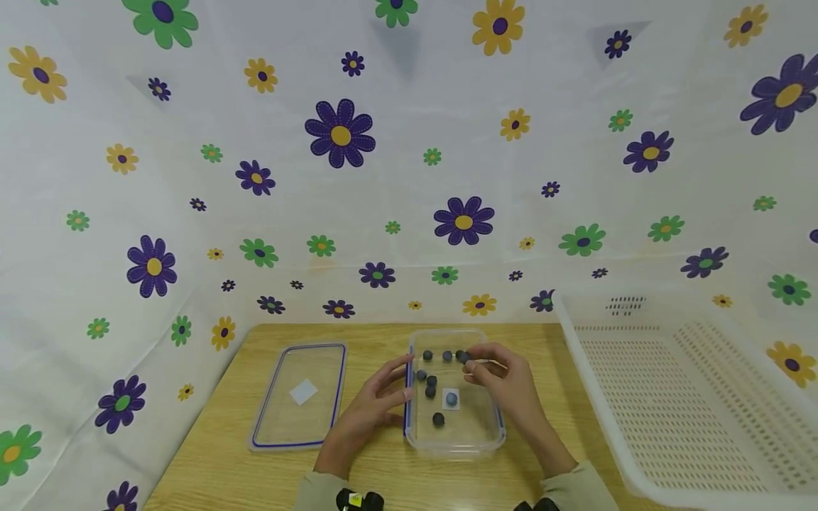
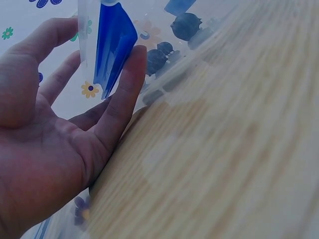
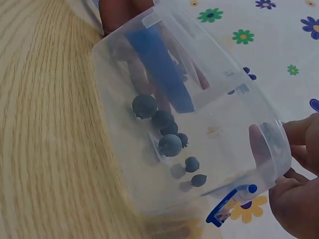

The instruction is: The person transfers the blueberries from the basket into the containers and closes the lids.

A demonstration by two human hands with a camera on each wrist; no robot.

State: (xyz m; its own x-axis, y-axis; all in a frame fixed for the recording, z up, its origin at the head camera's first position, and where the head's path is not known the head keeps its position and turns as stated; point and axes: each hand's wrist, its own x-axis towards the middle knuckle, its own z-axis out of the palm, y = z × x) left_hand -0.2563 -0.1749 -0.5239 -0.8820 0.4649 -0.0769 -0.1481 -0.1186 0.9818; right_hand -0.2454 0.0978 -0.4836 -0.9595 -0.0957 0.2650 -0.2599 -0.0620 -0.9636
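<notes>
A clear plastic box (image 1: 469,433) with blue clips sits on the table, and several blueberries (image 3: 144,106) lie in it. One paler blueberry (image 1: 451,399) overlaps a white square at the box's bottom. My left hand (image 1: 373,403) touches the box's left side, thumb and fingers spread along the rim. In the left wrist view a finger rests against the blue clip (image 2: 113,47). Reaching over the right wall, my right hand (image 1: 508,380) pinches a dark blueberry (image 1: 465,358) near the back right corner. The right wrist view shows its fingertips partly behind the translucent wall.
Left of the box lies its clear lid (image 1: 281,426) with a blue seal and a white square. A large white perforated basket (image 1: 613,433) stands at the right. Behind the wooden table (image 1: 211,454) hangs a flowered sheet (image 1: 409,191).
</notes>
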